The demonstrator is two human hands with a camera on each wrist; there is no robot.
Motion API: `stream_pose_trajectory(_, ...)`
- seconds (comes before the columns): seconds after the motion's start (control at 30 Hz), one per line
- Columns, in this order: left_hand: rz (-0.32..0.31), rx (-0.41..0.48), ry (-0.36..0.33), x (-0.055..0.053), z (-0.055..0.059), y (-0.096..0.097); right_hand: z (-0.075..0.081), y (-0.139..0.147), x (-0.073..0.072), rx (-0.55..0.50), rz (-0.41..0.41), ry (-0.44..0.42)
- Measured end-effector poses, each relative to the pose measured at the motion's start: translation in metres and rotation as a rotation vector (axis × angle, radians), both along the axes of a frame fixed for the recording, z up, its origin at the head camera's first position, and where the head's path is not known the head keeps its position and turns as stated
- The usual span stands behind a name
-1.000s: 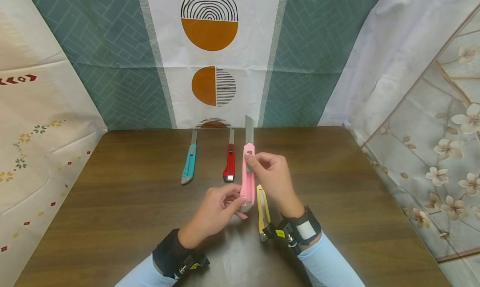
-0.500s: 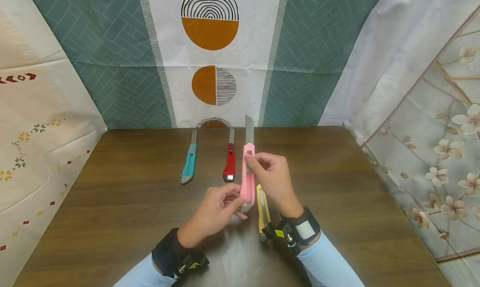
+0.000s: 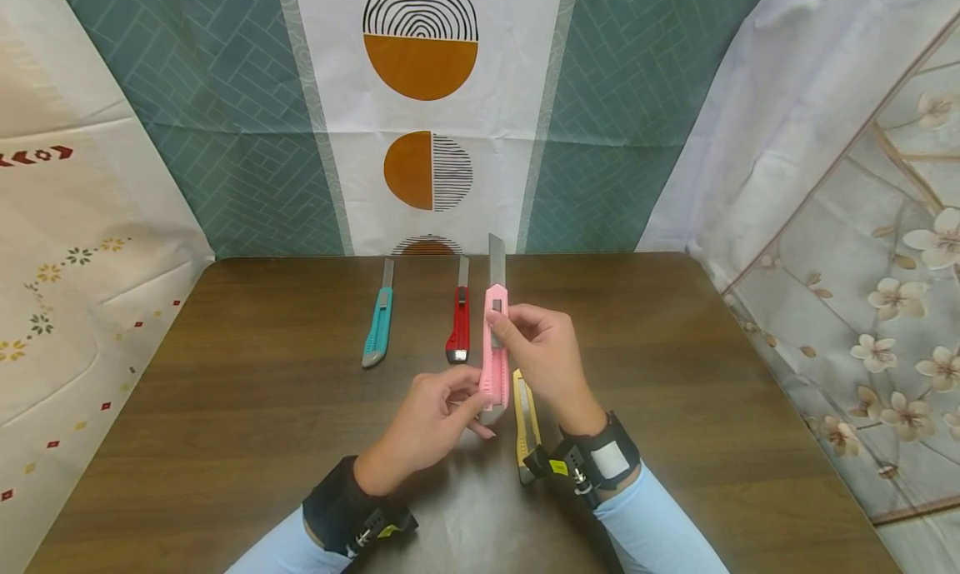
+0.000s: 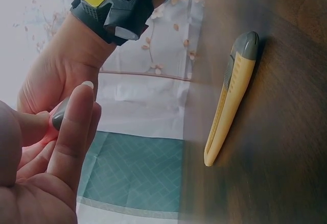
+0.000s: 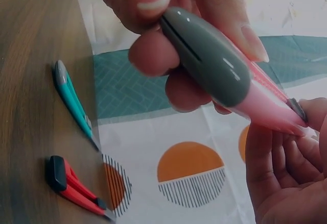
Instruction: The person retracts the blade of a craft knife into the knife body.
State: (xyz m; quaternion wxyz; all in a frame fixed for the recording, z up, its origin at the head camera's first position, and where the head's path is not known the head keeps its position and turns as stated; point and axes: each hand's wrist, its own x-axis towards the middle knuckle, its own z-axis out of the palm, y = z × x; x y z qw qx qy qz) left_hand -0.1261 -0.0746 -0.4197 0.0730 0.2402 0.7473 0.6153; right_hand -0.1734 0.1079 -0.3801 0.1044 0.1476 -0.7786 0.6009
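Both hands hold a pink utility knife [image 3: 493,361] up over the table, its blade [image 3: 497,262] sticking out at the far end. My left hand [image 3: 435,420] pinches the grey-capped rear end between thumb and fingers. Further up the body, my right hand [image 3: 547,353] grips it, thumb on the slider. In the right wrist view the grey end cap [image 5: 209,60] is close to the camera, with left-hand fingers around it. A yellow utility knife [image 3: 527,424] lies on the table below the right wrist, its blade not showing.
A teal utility knife [image 3: 378,328] and a red utility knife [image 3: 458,328] lie further back on the wooden table [image 3: 262,374], both with blades out. A patterned cloth [image 3: 622,99] hangs behind the table; floral cloths hang at the sides.
The right thumb has slid slightly toward the rear of the pink utility knife, and a little less blade shows. Both hands otherwise stay in place.
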Motion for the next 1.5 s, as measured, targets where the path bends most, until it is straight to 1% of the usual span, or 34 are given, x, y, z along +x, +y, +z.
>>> stream_pose_trajectory(0.27,0.008,0.009,0.016,-0.0019,-0.0015,-0.0015,0.0003,0.0005,0.0007,0.0,0.025,0.006)
stream_pose_trajectory(0.47,0.019,0.003,0.024,-0.0016,0.0001,-0.0017,0.0003,0.0018,-0.0015,0.003,0.011,-0.041)
stream_pose_trajectory(0.67,0.025,0.01,0.032,-0.0021,0.0007,-0.0022,0.0012,0.0028,-0.0021,0.022,0.024,-0.074)
stream_pose_trajectory(1.0,0.026,-0.004,0.029,-0.0025,0.0008,-0.0023,-0.0003,0.0024,-0.0033,0.025,0.015,-0.052)
stream_pose_trajectory(1.27,0.023,-0.005,0.021,-0.0021,0.0008,-0.0013,0.0008,0.0014,-0.0014,0.028,0.017,-0.033)
stream_pose_trajectory(1.5,0.025,-0.018,0.013,-0.0013,0.0019,-0.0018,-0.0005,0.0011,-0.002,0.031,0.014,-0.034)
